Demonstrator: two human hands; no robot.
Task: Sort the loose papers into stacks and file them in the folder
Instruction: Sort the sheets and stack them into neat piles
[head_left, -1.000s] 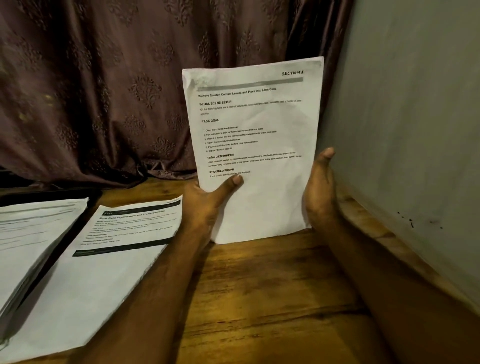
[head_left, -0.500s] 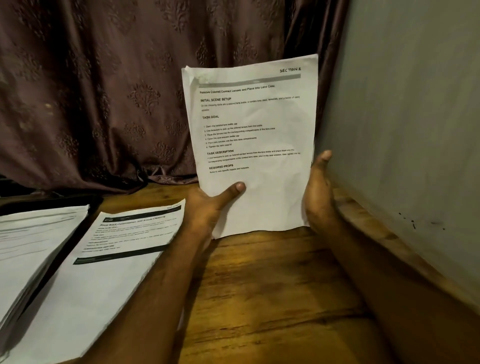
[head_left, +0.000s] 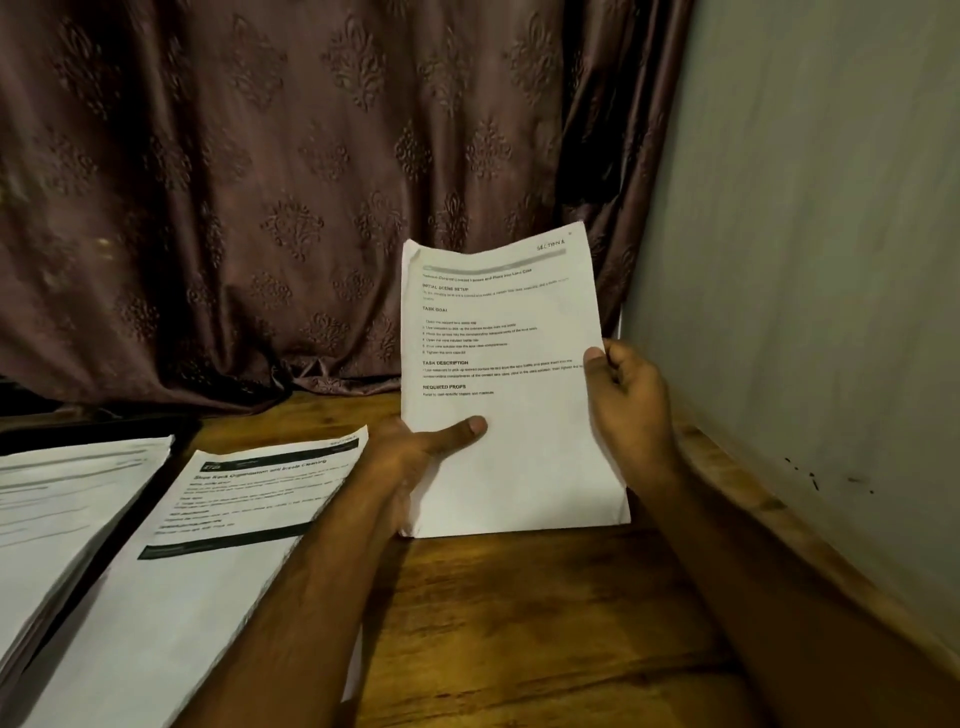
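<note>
Papers (head_left: 511, 395) stand upright, bottom edge on the table (head_left: 519, 623), likely to square the sheaf. Left hand (head_left: 415, 457) grips the lower left edge, thumb across the front; right hand (head_left: 631, 410) pinches the right edge. Two sorted stacks (head_left: 218, 545) lie flat at left.

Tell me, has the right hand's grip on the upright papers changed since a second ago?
Yes. The right hand now pinches the papers' right edge with its thumb in front; before, it lay flat against that edge.

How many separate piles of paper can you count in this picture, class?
3: the held stack upright between both hands, the middle stack flat on the table, the far-left stack, partly cut off. More may lie outside view.
</note>
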